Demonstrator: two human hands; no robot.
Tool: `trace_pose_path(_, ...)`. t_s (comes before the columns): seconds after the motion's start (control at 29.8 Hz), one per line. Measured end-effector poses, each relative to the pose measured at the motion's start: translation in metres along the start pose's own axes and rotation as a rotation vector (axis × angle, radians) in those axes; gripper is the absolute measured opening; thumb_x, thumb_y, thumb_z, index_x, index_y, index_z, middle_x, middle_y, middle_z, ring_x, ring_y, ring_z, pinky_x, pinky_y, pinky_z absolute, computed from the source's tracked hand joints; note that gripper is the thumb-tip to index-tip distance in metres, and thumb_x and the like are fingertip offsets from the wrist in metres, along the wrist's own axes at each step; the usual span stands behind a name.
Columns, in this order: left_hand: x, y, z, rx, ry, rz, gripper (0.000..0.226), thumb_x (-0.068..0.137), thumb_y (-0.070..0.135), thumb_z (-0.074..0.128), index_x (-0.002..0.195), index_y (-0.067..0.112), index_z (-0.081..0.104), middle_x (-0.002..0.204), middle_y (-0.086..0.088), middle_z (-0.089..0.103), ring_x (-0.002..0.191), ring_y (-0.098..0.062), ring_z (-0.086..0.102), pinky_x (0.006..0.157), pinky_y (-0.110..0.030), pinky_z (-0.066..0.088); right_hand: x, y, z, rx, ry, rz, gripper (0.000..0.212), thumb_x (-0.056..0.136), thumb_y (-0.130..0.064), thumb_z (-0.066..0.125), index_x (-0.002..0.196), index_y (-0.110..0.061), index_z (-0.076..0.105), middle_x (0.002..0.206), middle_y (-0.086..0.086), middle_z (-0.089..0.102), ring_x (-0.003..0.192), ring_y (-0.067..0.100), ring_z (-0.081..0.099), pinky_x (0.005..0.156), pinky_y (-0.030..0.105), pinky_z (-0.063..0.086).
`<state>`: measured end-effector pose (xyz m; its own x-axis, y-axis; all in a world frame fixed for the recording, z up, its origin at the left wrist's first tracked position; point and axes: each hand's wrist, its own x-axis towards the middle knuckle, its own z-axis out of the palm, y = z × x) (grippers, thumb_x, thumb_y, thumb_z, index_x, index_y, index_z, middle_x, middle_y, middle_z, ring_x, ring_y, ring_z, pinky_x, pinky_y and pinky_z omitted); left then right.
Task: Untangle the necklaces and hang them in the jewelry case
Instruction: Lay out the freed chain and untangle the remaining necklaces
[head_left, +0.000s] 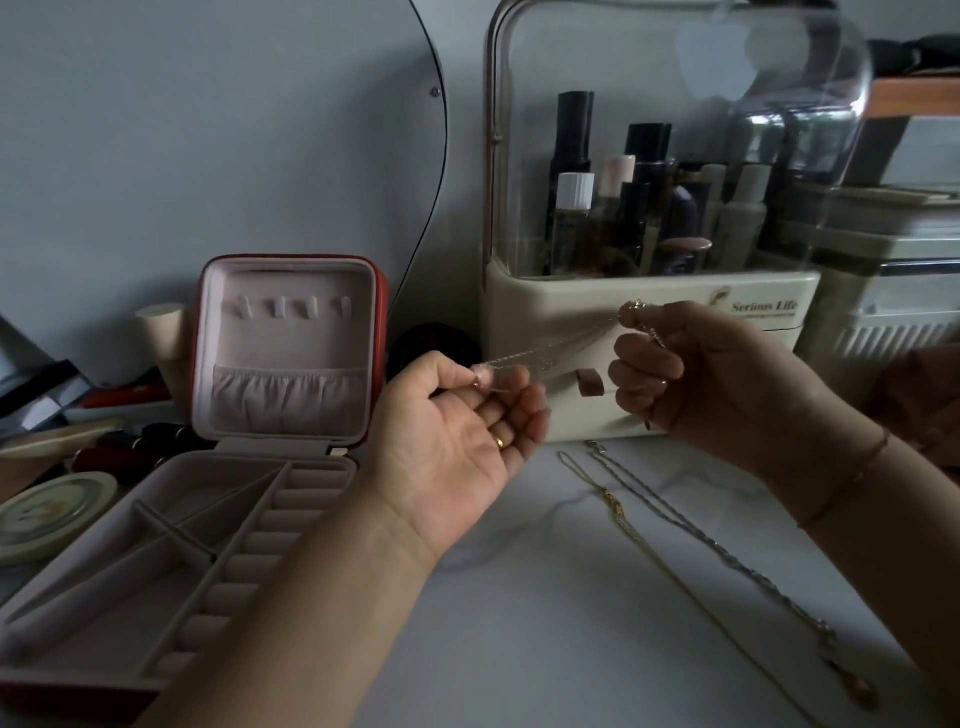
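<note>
Two sets of my fingers pinch one fine chain (550, 349), pale and thread-thin, pulled taut in the air between them. My left hand (457, 441) is palm up, thumb and forefinger nipped on the chain's lower end; a plain ring sits on one finger. My right hand (696, 379), toward two o'clock from the left, clasps the upper end, where a small glinting cluster shows above the knuckles; a thin cord bracelet circles that wrist.

At five o'clock from my right hand, two more necklaces lie stretched out on the white marbled tabletop (519, 623): a gold chain (618, 512) with small flat links, and beside it a silver twisted chain (727, 556) ending in a pendant I can't make out.

At nine o'clock from my left hand stands the jewelry case (280, 364), square, red outside, lined in soft pinkish fabric, lid upright with small hooks and a gathered pocket, tray with ring rolls and dividers.

Behind my hands, at twelve o'clock, a cream cosmetics organizer (649, 291) with a clear domed cover holds bottles and tubes.
</note>
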<state>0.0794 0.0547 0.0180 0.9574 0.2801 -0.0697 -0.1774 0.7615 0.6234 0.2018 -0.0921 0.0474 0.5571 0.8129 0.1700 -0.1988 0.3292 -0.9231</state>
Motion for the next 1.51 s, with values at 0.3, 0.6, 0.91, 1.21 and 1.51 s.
trace_pose_path(0.3,0.009,-0.001,-0.003,0.165,0.254,0.052,0.02,0.084,0.015,0.057,0.066,0.017,0.048,0.048,0.005,0.032,0.04,-0.007,0.028,0.042,-0.017,0.034,-0.001,0.006,0.0,-0.229,0.041,-0.04,0.013,0.083,-0.023,0.053,0.078,-0.011,0.053,0.048,0.002,0.04,0.045,0.011,0.032,0.046,0.017,0.034)
trace_pose_path(0.6,0.009,-0.016,-0.008,1.005,0.374,0.293,0.02,0.087,0.024,0.062,0.067,0.017,0.062,0.055,0.004,0.051,0.053,-0.014,0.046,0.061,-0.027,0.039,-0.006,0.011,0.012,-0.813,0.024,-0.164,0.022,0.073,-0.032,0.062,0.087,-0.017,0.072,0.077,0.016,0.056,0.056,0.005,0.038,0.049,0.011,0.033)
trace_pose_path(0.91,0.003,-0.016,-0.004,1.053,0.279,0.353,0.018,0.086,0.032,0.062,0.081,0.022,0.076,0.084,0.003,0.075,0.087,-0.009,0.067,0.077,-0.022,0.044,-0.006,0.013,0.013,-0.824,-0.046,-0.185,0.017,0.085,-0.01,0.06,0.098,-0.007,0.071,0.063,-0.009,0.065,0.057,-0.001,0.052,0.057,0.009,0.04)
trace_pose_path(1.21,-0.004,-0.015,0.008,0.659,0.099,0.155,0.011,0.083,0.021,0.064,0.08,0.016,0.073,0.081,-0.005,0.075,0.079,-0.013,0.07,0.076,-0.025,0.048,-0.003,0.014,0.009,-0.806,0.018,-0.186,0.007,0.08,-0.014,0.066,0.084,-0.017,0.07,0.072,-0.003,0.069,0.063,0.006,0.052,0.057,0.015,0.044)
trace_pose_path(1.51,-0.005,-0.016,0.005,0.808,0.096,0.243,0.01,0.084,0.019,0.066,0.087,0.019,0.075,0.084,-0.002,0.075,0.09,-0.014,0.068,0.088,-0.028,0.048,-0.004,0.012,0.012,-0.839,0.06,-0.163,0.023,0.069,-0.035,0.065,0.08,-0.016,0.069,0.062,-0.002,0.06,0.054,0.007,0.043,0.048,0.014,0.036)
